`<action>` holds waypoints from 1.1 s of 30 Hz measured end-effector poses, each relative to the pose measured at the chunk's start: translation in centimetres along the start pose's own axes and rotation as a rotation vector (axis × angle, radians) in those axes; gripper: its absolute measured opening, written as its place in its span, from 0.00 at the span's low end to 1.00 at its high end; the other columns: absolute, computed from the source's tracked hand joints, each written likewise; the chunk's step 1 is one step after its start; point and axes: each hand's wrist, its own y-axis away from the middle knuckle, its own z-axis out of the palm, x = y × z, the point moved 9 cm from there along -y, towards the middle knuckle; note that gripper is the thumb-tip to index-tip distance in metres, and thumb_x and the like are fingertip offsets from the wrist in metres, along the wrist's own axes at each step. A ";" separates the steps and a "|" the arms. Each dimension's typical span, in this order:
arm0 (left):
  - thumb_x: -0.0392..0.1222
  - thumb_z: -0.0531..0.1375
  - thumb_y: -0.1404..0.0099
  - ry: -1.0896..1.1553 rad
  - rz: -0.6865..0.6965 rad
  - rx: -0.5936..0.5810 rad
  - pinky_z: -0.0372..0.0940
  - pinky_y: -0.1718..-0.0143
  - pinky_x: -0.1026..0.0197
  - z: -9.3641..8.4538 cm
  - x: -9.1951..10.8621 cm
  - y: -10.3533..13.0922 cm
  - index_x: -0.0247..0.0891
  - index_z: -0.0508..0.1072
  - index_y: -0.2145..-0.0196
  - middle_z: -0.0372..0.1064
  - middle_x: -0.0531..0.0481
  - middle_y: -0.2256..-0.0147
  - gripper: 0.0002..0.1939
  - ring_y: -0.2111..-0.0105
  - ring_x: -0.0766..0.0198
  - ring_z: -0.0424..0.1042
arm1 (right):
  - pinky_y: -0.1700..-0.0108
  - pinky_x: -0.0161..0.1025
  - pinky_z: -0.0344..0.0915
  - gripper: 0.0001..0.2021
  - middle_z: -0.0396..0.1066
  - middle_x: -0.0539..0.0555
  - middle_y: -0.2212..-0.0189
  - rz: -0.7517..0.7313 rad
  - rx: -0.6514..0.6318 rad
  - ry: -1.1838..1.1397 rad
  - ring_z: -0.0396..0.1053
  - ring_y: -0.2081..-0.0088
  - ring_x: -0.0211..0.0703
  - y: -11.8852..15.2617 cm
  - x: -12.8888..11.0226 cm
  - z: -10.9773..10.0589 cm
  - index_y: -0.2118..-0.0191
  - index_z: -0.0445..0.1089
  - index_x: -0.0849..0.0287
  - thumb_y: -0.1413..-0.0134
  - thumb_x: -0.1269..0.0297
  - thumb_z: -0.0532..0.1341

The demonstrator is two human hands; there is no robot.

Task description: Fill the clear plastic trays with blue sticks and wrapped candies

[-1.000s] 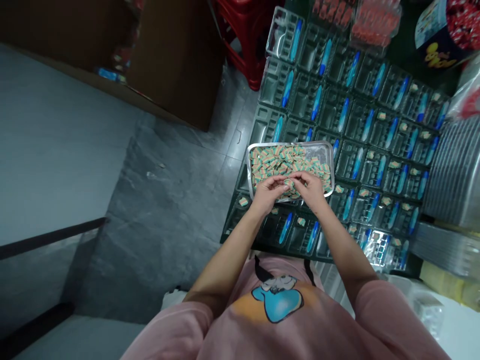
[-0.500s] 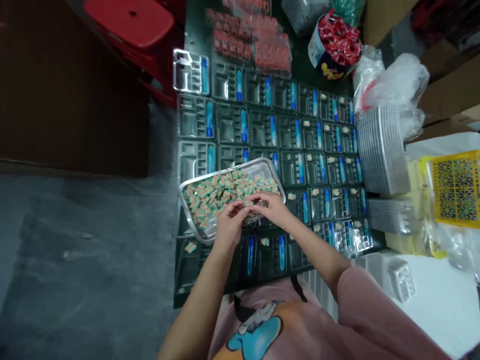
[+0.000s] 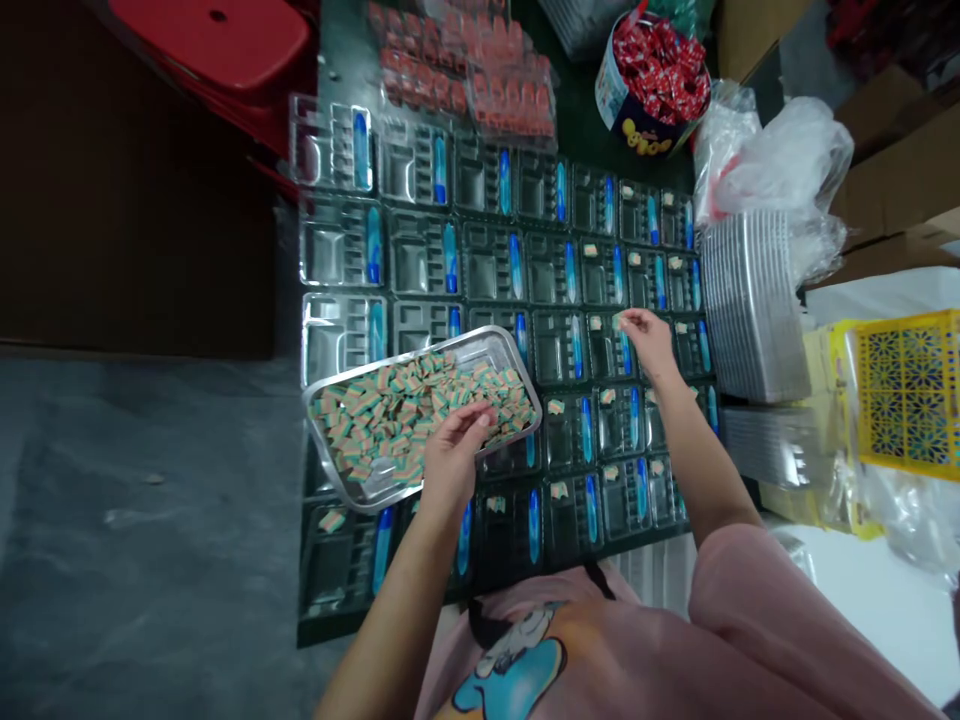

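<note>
A metal tray (image 3: 517, 425) heaped with small pink-and-green striped pieces (image 3: 397, 415) rests on rows of clear plastic trays. Over its right part is my left hand (image 3: 456, 445), fingers pinched together; a small piece seems to show at the fingertips. My right hand (image 3: 649, 340) reaches over the third row, its fingertips closed on a small striped piece (image 3: 619, 322). Each visible clear tray (image 3: 553, 345) has a blue pen-like item (image 3: 577, 347) on its right side. Striped pieces lie in several trays on the right and along the front.
Red items in clear packs (image 3: 510, 95) and a tub of red-wrapped pieces (image 3: 660, 75) stand at the back. Stacked clear trays (image 3: 754, 305) and a yellow basket (image 3: 907, 390) are on the right. A red stool (image 3: 225, 45) is at the upper left.
My right hand has left the metal tray and moved right and away from me, over the clear trays. My left hand stays over the metal tray. The whole view has shifted somewhat.
</note>
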 end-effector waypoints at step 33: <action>0.49 0.67 0.44 -0.084 0.056 0.276 0.67 0.53 0.56 -3.0 -0.5 0.0 0.39 0.77 0.58 0.77 0.47 0.61 0.17 0.59 0.59 0.75 | 0.56 0.40 0.64 0.08 0.75 0.52 0.70 -0.292 -0.427 0.454 0.70 0.66 0.41 -17.3 -6.8 17.4 0.67 0.77 0.63 0.54 0.70 0.62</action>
